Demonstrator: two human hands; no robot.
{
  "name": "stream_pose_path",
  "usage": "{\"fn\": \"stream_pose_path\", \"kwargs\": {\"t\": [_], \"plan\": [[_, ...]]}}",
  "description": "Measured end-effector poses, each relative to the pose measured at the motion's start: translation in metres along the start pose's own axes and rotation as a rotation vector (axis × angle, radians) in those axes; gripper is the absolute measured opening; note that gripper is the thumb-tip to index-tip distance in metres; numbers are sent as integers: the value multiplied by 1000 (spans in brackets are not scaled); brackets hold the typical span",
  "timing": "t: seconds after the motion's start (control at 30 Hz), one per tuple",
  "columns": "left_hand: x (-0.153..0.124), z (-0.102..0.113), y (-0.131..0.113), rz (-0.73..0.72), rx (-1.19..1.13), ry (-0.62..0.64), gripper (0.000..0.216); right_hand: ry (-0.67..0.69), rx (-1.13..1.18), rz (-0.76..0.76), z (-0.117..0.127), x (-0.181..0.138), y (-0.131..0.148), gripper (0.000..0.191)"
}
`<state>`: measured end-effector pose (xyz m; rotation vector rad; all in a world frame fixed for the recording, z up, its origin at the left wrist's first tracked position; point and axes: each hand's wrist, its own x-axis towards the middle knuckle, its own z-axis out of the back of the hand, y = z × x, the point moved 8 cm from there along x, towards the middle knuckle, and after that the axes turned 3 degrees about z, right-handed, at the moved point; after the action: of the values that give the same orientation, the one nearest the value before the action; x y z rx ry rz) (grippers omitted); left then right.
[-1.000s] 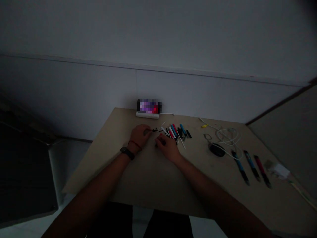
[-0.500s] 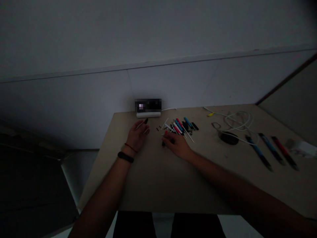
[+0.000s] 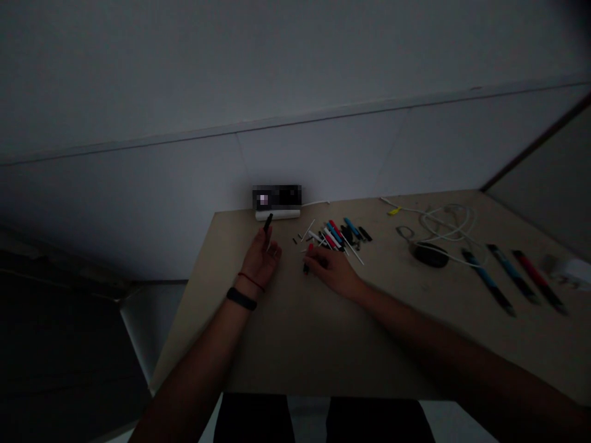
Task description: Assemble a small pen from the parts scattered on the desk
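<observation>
A small black pen piece (image 3: 268, 223) sticks up from the left hand (image 3: 261, 259), pinched in its fingers above the table (image 3: 277, 332). The right hand (image 3: 333, 271) rests closed on a red piece (image 3: 310, 247) beside the pile of pen parts (image 3: 337, 235).

We see a dim, bare workroom: a plain table (image 3: 286, 344) against blank wall panels (image 3: 323, 154), strewn with pen parts (image 3: 335, 237), cables (image 3: 446, 224) and a phone (image 3: 277, 197) (screen lit).

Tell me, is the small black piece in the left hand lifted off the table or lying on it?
Lifted: the left hand pinches the black piece, its tip raised above the table.
</observation>
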<state>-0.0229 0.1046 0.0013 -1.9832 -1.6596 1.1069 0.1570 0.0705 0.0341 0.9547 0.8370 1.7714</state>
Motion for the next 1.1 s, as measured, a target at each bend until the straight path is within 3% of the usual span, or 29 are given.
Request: {"fn": "stream_pose_path", "kwargs": {"t": [0.1, 0.23, 0.33, 0.53, 1.1], "plan": [[-2, 0, -13, -172, 223, -39, 20, -20, 35, -28, 0, -1, -2, 26], [-13, -7, -38, -517, 685, -91, 19, -102, 102, -88, 7, -2, -7, 29], [-16, -11, -42, -633, 874, -86, 15, -216, 161, -142, 17, -4, -14, 35], [1, -2, -26, -478, 759, -8, 19, -316, 274, -174, 25, -6, -25, 41], [-1, -14, -24, -484, 604, 121, 17, -155, 206, -164, 10, -11, -13, 44]]}}
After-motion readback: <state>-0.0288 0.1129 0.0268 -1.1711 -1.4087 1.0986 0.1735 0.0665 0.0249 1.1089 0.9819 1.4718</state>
